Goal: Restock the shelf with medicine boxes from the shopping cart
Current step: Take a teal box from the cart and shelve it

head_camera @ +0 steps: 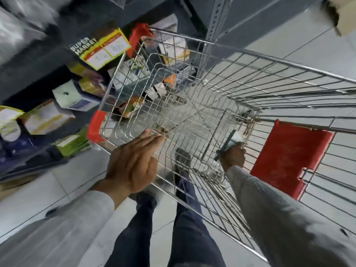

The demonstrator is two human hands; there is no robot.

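Observation:
A wire shopping cart point(240, 54) with red corner guards fills the middle of the head view, seen from above. My right hand point(232, 157) reaches down inside the cart and is closed around a small white and teal medicine box point(232, 140). My left hand point(134, 162) lies flat, fingers straight and together, on the cart's near rim, holding nothing. The dark grey shelf point(32, 60) stands at the left, with several medicine boxes point(46, 117) on it, white, yellow, green and purple. More boxes show through the cart's far wall.
A red plastic child-seat flap point(289, 157) hangs at the cart's right end. A grey perforated shelf upright point(215, 18) rises behind the cart. Yellow price tags point(107, 49) sit on the shelf edge. My legs in dark trousers stand on the pale tiled floor point(289, 37).

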